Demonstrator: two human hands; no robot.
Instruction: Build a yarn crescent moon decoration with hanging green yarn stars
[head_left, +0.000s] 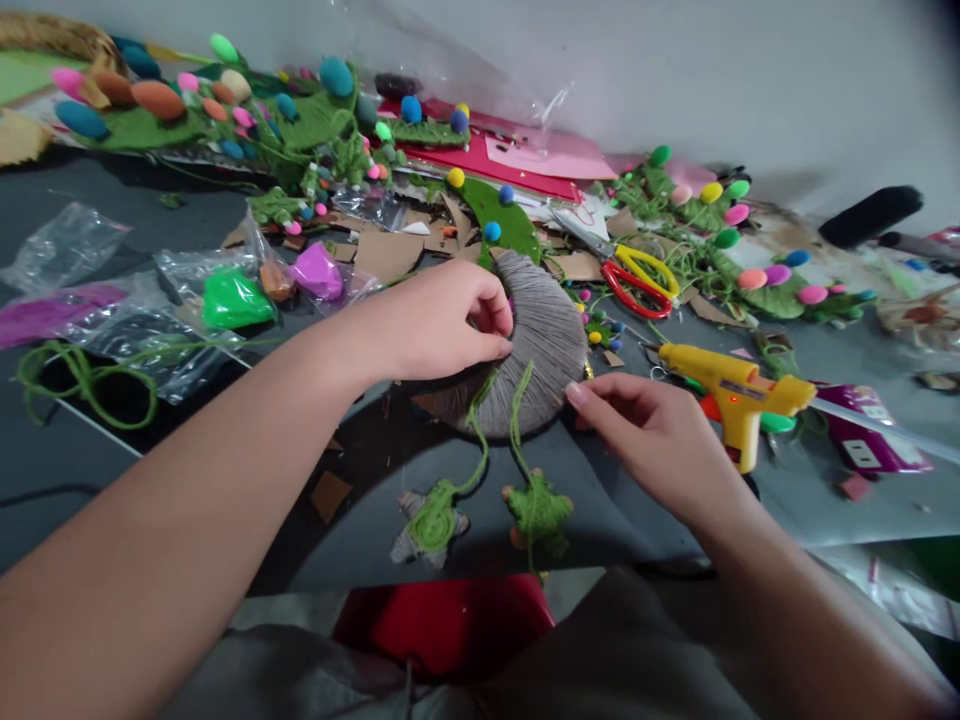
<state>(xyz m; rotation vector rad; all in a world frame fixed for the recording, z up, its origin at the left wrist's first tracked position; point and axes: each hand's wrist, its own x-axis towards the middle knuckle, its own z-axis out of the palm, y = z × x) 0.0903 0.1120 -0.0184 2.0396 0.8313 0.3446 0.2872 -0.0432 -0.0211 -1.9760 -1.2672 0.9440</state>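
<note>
A crescent wrapped in grey yarn lies on the dark table in front of me. My left hand is closed, thumb and curled fingers at the crescent's inner edge. At its lower right edge, my right hand pinches the rim between thumb and fingers; the fingertips are partly hidden. Two green yarn cords hang from the crescent toward me. One ends at a grey and green yarn star, the other at a green yarn star. Both stars rest near the table's front edge.
A yellow glue gun with a lit red light stands right of my right hand. Red and yellow scissors lie beyond the crescent. Plastic bags with green clay are at left. Yarn leaves with coloured felt balls line the back.
</note>
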